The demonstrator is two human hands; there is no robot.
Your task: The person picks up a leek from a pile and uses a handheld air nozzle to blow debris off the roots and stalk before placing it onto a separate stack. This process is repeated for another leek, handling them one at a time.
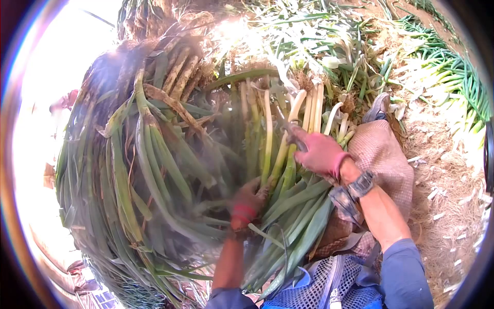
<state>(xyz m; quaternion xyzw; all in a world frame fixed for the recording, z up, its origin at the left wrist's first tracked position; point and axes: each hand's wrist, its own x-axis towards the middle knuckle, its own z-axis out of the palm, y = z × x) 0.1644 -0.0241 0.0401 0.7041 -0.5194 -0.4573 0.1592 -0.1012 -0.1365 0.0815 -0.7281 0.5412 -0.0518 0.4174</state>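
My left hand [246, 202], in a reddish glove and partly blurred, is closed around the lower part of a green onion stalk [280, 160] in front of me. In my pink-gloved right hand [321, 154] is a small knife [294, 135], its thin blade pointing up and left beside the pale stalk ends. More green onions [313, 108] lie side by side behind the knife, white ends away from me. Long green leaves [303, 226] spread below my hands. Both fists are close together, the right one higher.
A large heap of untrimmed green onions [149, 170] stands at left. Loose peelings [319, 31] cover the ground behind. Cleaned green onions [453, 72] lie in a row at far right. Checked cloth [383, 154] covers my leg, and root scraps [442, 190] litter the ground beside it.
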